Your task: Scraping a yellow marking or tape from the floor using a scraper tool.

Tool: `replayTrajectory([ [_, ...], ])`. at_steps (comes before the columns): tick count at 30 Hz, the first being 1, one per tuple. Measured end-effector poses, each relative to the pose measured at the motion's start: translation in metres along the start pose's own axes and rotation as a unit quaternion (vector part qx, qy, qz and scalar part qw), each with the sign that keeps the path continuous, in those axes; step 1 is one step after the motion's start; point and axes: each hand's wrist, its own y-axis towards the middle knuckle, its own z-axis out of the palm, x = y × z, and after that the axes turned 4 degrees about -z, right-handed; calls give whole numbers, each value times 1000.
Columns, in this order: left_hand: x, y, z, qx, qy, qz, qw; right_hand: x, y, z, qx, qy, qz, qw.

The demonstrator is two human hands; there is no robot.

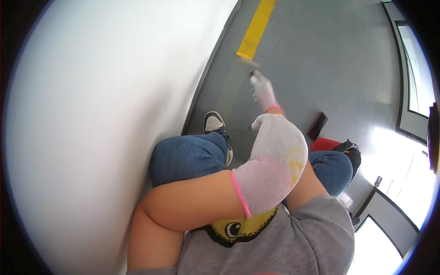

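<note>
The right hand (262,87), in a pale glove with a pink cuff, reaches forward over the grey floor (330,59), its fingers apparently clamped on a small tool (251,63); hand and tool are blurred, but a dark part shows at the fingers and a pale end points toward the near end of the yellow tape (257,27). That tape runs along the floor away from the person, near the white wall (101,114) on the left, and its near end lies just beside the tool's tip; whether the two touch cannot be told. A faint band (230,87) on the floor lies in line with the tape, on the near side of its end. The left hand (278,137), in a matching glove with a yellow stain on it, is bent at the wrist in front of the right arm; its fingers are mostly hidden, so whether they are apart or together, or hold anything, cannot be told. Below, a dark and white shoe (214,123) stands near the wall, beside a knee in blue jeans (188,158). To the right of the arms, a phone (317,125) lies on the floor near a red mesh thing (323,145) and a black bag (352,153).
</note>
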Motion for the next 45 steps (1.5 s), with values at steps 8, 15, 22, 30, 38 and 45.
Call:
replayTrajectory([
  [8,-8,17,7,95,61,-23,993,-14,-35,58,10,-199,57,978],
  [15,-20,42,5,90,34,37,995,-52,102,26,-42,-85,-10,995],
  [22,14,5,6,-78,-53,-14,995,55,41,-21,31,267,143,953],
  [30,2,1,-1,-214,-24,-45,975,59,-45,-88,-25,175,59,982],
  [38,27,29,-17,-224,-135,-224,939,121,-168,-79,-140,169,-126,967],
  [45,31,70,42,-316,-567,-60,758,125,-229,-67,-117,-21,-229,966],
])
